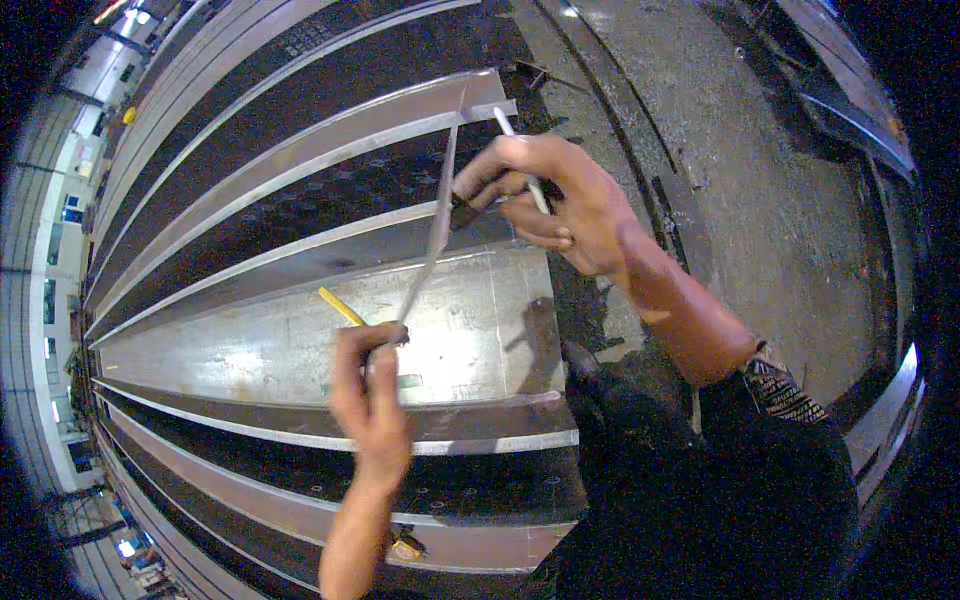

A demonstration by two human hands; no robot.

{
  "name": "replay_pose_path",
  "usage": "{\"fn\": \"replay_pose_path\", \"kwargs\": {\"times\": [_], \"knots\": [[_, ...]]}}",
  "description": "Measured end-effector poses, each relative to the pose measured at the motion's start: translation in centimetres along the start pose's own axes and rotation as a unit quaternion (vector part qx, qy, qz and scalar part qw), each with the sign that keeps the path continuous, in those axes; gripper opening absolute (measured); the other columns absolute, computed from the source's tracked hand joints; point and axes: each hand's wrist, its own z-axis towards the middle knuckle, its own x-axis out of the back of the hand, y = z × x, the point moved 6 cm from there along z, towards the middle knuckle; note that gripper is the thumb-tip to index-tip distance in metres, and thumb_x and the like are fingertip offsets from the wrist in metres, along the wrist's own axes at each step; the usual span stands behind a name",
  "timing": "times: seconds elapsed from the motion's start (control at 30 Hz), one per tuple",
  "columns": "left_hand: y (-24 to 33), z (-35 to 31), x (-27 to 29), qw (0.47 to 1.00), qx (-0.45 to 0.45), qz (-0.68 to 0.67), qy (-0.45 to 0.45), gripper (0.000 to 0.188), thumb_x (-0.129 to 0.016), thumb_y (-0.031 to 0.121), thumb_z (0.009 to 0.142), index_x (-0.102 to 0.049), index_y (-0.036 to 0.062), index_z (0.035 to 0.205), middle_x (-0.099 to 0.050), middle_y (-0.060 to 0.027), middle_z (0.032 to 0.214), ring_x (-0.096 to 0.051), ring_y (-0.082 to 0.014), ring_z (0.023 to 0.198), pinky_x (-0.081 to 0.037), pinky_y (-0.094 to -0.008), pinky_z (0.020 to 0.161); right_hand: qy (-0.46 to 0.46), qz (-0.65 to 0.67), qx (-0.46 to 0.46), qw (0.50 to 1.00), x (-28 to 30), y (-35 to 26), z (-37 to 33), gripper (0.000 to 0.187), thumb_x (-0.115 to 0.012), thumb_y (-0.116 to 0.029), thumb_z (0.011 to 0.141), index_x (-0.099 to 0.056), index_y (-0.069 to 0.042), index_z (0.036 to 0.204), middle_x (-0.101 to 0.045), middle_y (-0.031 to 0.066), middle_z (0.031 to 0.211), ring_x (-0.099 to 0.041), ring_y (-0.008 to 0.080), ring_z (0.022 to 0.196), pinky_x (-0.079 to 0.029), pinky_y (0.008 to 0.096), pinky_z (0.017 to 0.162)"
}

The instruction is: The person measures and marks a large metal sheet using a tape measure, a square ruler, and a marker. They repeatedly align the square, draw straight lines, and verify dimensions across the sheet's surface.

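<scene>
My left hand [375, 385] is closed, with its fingertips pinching the lower end of a thin grey metal strip [440, 210]. The strip is tilted, seen nearly edge-on and blurred, so its exact kind is unclear. A yellow stick-like piece [341, 306] juts out past the left fingers; its other end is hidden. Higher and to the right, my right hand [565, 190] is closed round a slim white marker-like stick [503, 122]. The right fingertips reach the middle of the strip, by a small dark patch. Below both hands lies the bright web of a steel beam [460, 300].
Long steel beams [300, 150] lie side by side, their ends toward the right. A yellow and black tape measure [406, 545] rests on a nearer beam. Concrete floor [770, 210] stretches to the right, with a dark rail-like strip [640, 120] along it.
</scene>
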Motion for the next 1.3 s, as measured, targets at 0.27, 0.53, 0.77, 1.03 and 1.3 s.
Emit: {"fn": "replay_pose_path", "kwargs": {"times": [0.27, 0.53, 0.77, 1.03, 1.3], "knots": [[-0.3, -4.9, -9.9, 0.991, 0.001, -0.047, -0.127, 0.025, -0.058, 0.025, 0.096, -0.055, 0.0001, 0.096, -0.054, -0.0113, 0.090, -0.052, -0.0178, 0.085, -0.043, -0.0307, 0.077, 0.175, -0.236, 0.101, 0.951, 2.5, 0.8, -7.2, 0.021, -0.069, -0.024, 0.083, -0.067, -0.003, 0.088, -0.066, 0.0089, 0.076, -0.061, 0.0169, 0.075, -0.048, 0.0334, 0.073], [-6.2, 3.2, -13.5, 0.809, 0.293, -0.504, -0.078, 0.044, -0.052, 0.030, 0.100, -0.050, -0.0042, 0.126, -0.061, -0.0121, 0.107, -0.061, -0.0222, 0.098, -0.056, -0.0429, 0.085, 0.107, -0.169, 0.034, 0.979, 6.5, 6.7, -4.6, 0.026, -0.064, -0.028, 0.090, -0.070, -0.003, 0.087, -0.070, 0.0053, 0.079, -0.061, 0.0124, 0.075, -0.048, 0.0295, 0.073], [-23.7, 4.1, -17.4, 0.800, 0.436, -0.395, 0.118, 0.026, -0.061, 0.011, 0.094, -0.052, -0.0127, 0.101, -0.060, -0.0207, 0.097, -0.067, -0.0305, 0.084, -0.063, -0.0384, 0.076, 0.186, -0.148, -0.093, 0.967, 10.1, 28.3, 0.3, 0.028, -0.071, -0.032, 0.087, -0.071, -0.004, 0.086, -0.067, 0.0039, 0.076, -0.057, 0.0121, 0.067, -0.045, 0.0298, 0.062], [-36.4, 5.4, -22.0, 0.789, 0.487, -0.365, 0.080, 0.023, -0.065, -0.003, 0.087, -0.057, -0.0078, 0.108, -0.063, -0.0184, 0.105, -0.067, -0.0300, 0.085, -0.063, -0.0367, 0.072, 0.222, -0.297, -0.214, 0.904, 9.6, 37.4, 2.1, 0.030, -0.074, -0.032, 0.081, -0.073, -0.007, 0.096, -0.069, 0.0198, 0.086, -0.068, 0.0332, 0.079, -0.051, 0.0388, 0.073], [-38.5, 5.5, -23.6, 0.805, 0.480, -0.346, 0.049, 0.020, -0.065, 0.002, 0.088, -0.056, -0.0091, 0.102, -0.066, -0.0236, 0.095, -0.070, -0.0331, 0.077, -0.062, -0.0408, 0.062, 0.244, -0.327, -0.148, 0.901, 10.8, 37.6, 3.5, 0.028, -0.075, -0.030, 0.079, -0.073, -0.006, 0.094, -0.069, 0.0193, 0.083, -0.068, 0.0342, 0.075, -0.052, 0.0389, 0.070]]}}
